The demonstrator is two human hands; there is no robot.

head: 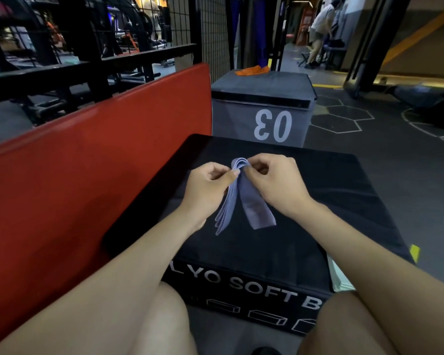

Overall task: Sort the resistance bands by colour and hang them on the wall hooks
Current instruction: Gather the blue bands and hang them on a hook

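Observation:
Several lavender-blue resistance bands (251, 206) are bunched together above a black soft plyo box (318, 201). My left hand (208, 185) pinches the folded top of the bundle from the left. My right hand (274, 183) pinches the same top from the right. The loose ends hang down and fan out over the box top. An orange band (253, 70) lies on the far grey box (262, 108) marked 03. No wall hooks are plainly visible.
A red padded block (87, 175) stands along my left. Behind it is a black wire-mesh rack (113, 47). Blue bands or straps (262, 29) hang beyond the grey box. A person (321, 29) bends over far right. My knees are at the bottom.

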